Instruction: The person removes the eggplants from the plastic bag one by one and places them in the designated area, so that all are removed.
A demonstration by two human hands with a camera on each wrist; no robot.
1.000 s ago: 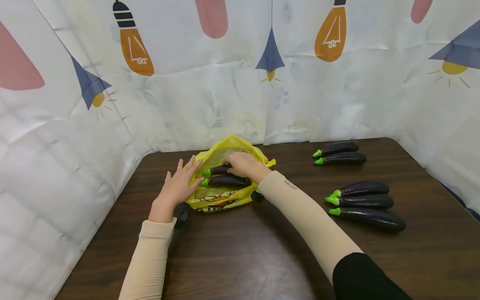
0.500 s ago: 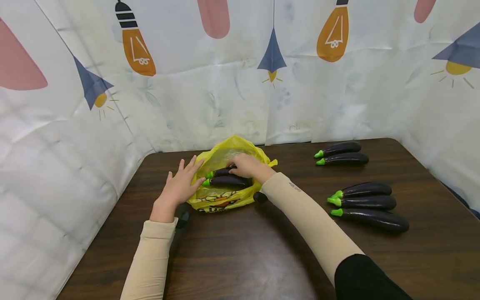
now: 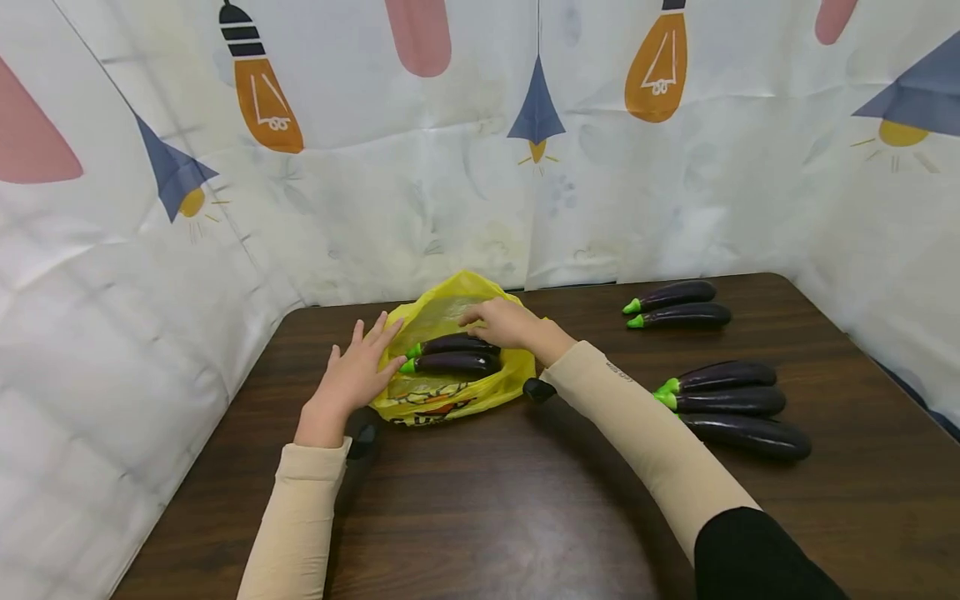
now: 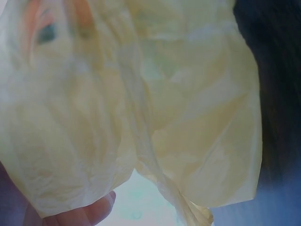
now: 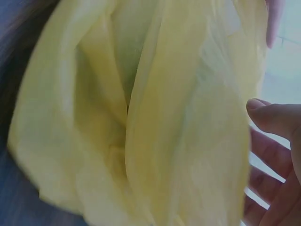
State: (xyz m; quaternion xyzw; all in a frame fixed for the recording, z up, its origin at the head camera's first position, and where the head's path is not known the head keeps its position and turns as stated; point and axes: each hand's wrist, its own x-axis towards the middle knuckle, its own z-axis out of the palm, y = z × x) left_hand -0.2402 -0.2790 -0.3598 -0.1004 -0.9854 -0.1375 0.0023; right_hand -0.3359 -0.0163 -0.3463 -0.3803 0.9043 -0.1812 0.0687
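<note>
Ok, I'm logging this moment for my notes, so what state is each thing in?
Yellow bag: mouth open, eggplants inside.
Bagged eggplants: two, lying side by side.
Far eggplants: two, lying on the table.
Near eggplants: three, lying on the table.
Left hand: fingers spread, at the bag's edge.
Right hand: over the bag's mouth, thumb and fingers apart.
</note>
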